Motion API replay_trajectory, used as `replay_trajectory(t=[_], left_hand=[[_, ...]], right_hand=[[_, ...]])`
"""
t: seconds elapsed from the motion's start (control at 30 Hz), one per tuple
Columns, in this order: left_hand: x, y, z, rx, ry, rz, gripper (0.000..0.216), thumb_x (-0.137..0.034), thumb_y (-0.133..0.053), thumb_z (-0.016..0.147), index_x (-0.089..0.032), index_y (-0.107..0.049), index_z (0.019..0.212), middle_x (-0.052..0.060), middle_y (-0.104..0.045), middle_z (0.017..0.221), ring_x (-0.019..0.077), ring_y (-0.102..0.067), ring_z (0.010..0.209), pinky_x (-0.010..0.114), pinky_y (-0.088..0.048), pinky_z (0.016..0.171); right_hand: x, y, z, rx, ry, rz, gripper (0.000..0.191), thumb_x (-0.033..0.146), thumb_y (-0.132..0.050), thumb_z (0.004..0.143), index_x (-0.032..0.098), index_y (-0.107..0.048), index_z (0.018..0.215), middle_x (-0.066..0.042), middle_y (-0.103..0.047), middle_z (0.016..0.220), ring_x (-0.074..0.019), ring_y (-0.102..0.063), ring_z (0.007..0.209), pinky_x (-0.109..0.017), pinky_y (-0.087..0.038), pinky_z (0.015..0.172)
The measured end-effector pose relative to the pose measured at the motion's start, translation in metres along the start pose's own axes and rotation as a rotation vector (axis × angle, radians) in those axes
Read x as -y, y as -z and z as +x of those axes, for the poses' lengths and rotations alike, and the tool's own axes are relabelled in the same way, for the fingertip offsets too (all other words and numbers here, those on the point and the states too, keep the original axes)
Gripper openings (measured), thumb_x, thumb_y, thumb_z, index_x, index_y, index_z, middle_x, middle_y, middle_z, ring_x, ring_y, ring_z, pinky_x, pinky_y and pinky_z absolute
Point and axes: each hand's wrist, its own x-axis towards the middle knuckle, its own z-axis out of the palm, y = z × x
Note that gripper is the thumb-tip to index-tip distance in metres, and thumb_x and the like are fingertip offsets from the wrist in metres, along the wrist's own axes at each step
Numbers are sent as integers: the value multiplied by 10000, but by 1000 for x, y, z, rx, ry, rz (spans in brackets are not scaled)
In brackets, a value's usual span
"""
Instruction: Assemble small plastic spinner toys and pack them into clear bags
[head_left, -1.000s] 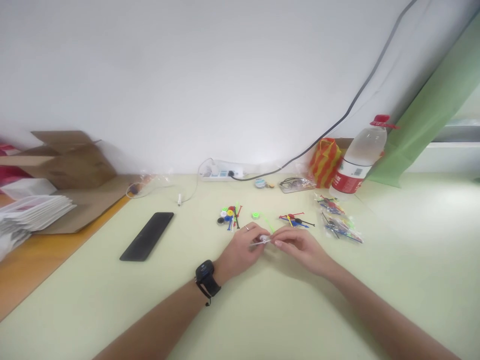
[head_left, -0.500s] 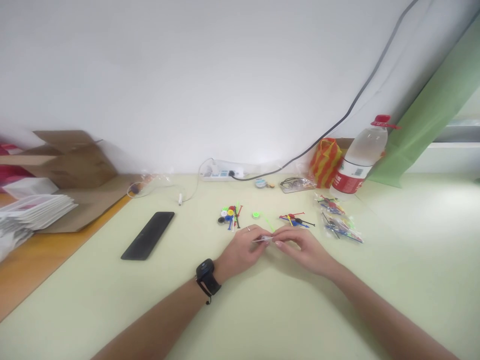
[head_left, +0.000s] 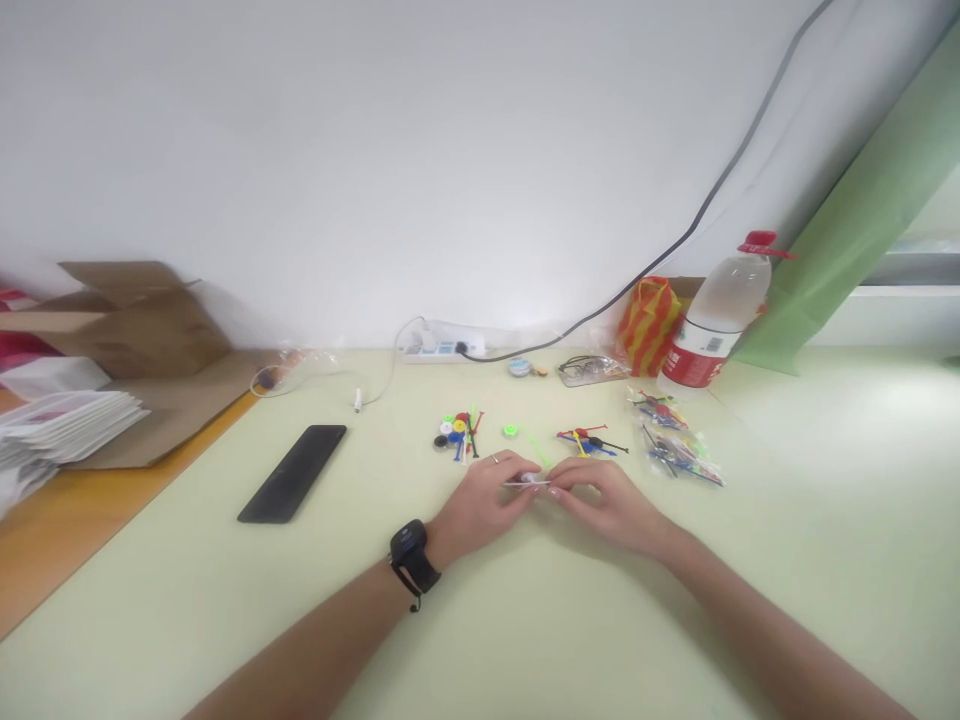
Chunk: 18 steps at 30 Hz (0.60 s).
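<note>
My left hand point(head_left: 484, 500), with a black watch on its wrist, and my right hand point(head_left: 611, 500) meet at the middle of the pale green table point(head_left: 525, 620). Both pinch a small white stick with a white disc point(head_left: 529, 481) between their fingertips. Just beyond my hands lie a pile of coloured discs and sticks point(head_left: 457, 434), a single green disc point(head_left: 511, 430) with a green stick, and a small group of red, blue and black sticks point(head_left: 589, 440).
A black phone point(head_left: 292, 472) lies to the left. Clear bags of coloured parts point(head_left: 679, 445) sit to the right, near a water bottle point(head_left: 712, 330) and an orange striped bag point(head_left: 649, 322). A power strip point(head_left: 442, 347), cardboard point(head_left: 142, 330) and stacked white packets point(head_left: 60, 425) line the back and left.
My hands have stayed together on the white piece, with only small shifts of the fingers; the stick now lies more level between them.
</note>
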Motion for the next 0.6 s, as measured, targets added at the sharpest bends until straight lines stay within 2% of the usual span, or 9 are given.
replay_trajectory(t=[0.37, 0.6], left_hand=[[1, -1, -2, 42, 6, -73, 163, -246, -618, 976, -209, -689, 1118, 65, -724, 1071, 179, -681, 958, 328, -571, 889], [-1, -1, -2, 50, -11, -105, 160, -222, -628, 968, -209, -695, 1112, 61, -730, 1072, 172, -682, 963, 300, -570, 874]], right_hand=[[0, -1, 0, 55, 5, -86, 253, 308, -554, 1004, 234, -775, 906, -67, -772, 954, -223, -725, 849, -328, -571, 752], [-4, -1, -1, 58, -38, -79, 255, 282, -559, 1004, 222, -762, 861, -62, -759, 950, -212, -710, 843, -335, -554, 788]])
